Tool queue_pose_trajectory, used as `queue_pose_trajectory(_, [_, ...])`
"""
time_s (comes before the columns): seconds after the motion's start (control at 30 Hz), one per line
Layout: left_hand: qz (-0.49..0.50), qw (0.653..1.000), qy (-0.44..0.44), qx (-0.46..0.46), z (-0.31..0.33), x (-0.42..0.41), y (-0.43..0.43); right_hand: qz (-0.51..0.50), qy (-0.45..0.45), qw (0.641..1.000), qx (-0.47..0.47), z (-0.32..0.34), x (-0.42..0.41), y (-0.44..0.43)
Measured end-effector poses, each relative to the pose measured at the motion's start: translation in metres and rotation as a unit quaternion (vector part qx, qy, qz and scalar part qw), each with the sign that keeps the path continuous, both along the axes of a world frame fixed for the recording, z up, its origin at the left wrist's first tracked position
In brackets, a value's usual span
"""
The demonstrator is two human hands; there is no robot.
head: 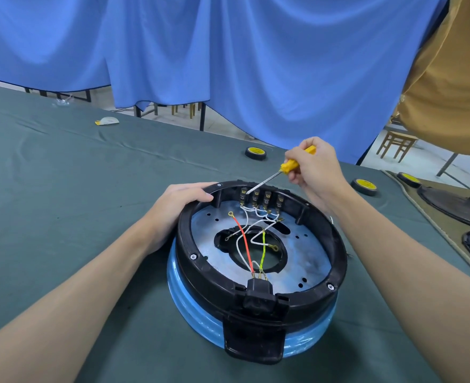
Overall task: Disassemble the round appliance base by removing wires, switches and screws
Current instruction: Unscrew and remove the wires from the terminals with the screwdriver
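The round appliance base [336, 261], a black ring over a blue body, lies upside down on the green cloth. Inside on a metal plate lie white wires [244, 217], a red wire [243, 239] and a yellow-green wire [262, 252]. A row of switches [261, 199] sits along the far inner wall. My left hand [181, 200] grips the ring's far left rim. My right hand [315, 168] holds a yellow-handled screwdriver [289, 165], its tip at the leftmost switch.
Three rolls of black tape [255, 153] [364, 186] [408, 179] lie beyond and to the right of the base. Black covers [454, 203] rest on a tan mat at the right edge. A small white-and-yellow object [107, 121] lies far left. Blue curtain hangs behind.
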State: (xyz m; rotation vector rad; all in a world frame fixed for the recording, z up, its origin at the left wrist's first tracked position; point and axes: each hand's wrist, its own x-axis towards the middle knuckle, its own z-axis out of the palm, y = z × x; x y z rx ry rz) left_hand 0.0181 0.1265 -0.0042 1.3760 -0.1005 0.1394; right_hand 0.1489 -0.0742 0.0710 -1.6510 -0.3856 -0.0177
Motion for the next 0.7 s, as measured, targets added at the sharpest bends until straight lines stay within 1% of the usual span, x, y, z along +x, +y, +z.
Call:
queue_pose_trajectory(0.17, [0.009, 1.000, 0.002, -0.002, 0.001, -0.001, -0.001, -0.014, -0.011, 0.999, 0.045, 0.020, -0.017, -0.012])
queue_pose_trajectory(0.23, [0.010, 1.000, 0.004, -0.003, 0.002, -0.002, -0.001, 0.010, 0.008, 0.998, 0.068, 0.030, -0.027, -0.014])
queue_pose_trajectory(0.27, [0.011, 1.000, 0.005, -0.003, 0.002, -0.003, -0.001, 0.035, 0.019, 0.997, 0.064, 0.035, -0.032, -0.015])
queue_pose_trajectory(0.3, [0.013, 1.000, 0.007, -0.002, 0.001, -0.003, -0.002, 0.066, 0.024, 0.997, 0.039, 0.040, -0.036, -0.015])
queue_pose_trajectory(0.33, [0.014, 1.000, 0.007, 0.000, 0.002, -0.003, -0.002, 0.099, 0.017, 0.995, -0.009, 0.045, -0.041, -0.016])
queue_pose_trajectory(0.37, [0.015, 1.000, 0.006, 0.001, 0.002, -0.003, -0.001, 0.131, -0.007, 0.988, -0.080, 0.050, -0.045, -0.017])
queue_pose_trajectory(0.4, [0.014, 1.000, 0.005, 0.003, 0.002, -0.003, -0.002, 0.157, -0.049, 0.971, -0.173, 0.052, -0.048, -0.016])
queue_pose_trajectory(0.43, [0.014, 1.000, 0.004, 0.004, 0.002, -0.004, -0.002, 0.173, -0.112, 0.937, -0.282, 0.052, -0.052, -0.014])
queue_pose_trajectory(0.47, [0.014, 1.000, 0.002, 0.004, 0.002, -0.004, -0.002, 0.181, -0.182, 0.885, -0.389, 0.049, -0.055, -0.011])
queue_pose_trajectory(0.5, [0.014, 1.000, 0.000, 0.005, 0.003, -0.004, -0.002, 0.188, -0.238, 0.823, -0.479, 0.044, -0.057, -0.007])
queue_pose_trajectory(0.53, [0.013, 1.000, -0.001, 0.004, 0.003, -0.004, -0.003, 0.193, -0.269, 0.769, -0.547, 0.037, -0.060, -0.003])
queue_pose_trajectory(0.57, [0.011, 1.000, -0.002, 0.003, 0.003, -0.004, -0.003, 0.194, -0.271, 0.738, -0.587, 0.031, -0.062, 0.000])
queue_pose_trajectory(0.6, [0.010, 1.000, -0.003, 0.003, 0.003, -0.004, -0.003, 0.191, -0.257, 0.732, -0.602, 0.024, -0.064, 0.003])
queue_pose_trajectory(0.7, [0.007, 1.000, -0.002, -0.001, 0.003, -0.004, -0.004, 0.160, -0.230, 0.747, -0.603, 0.009, -0.061, 0.006])
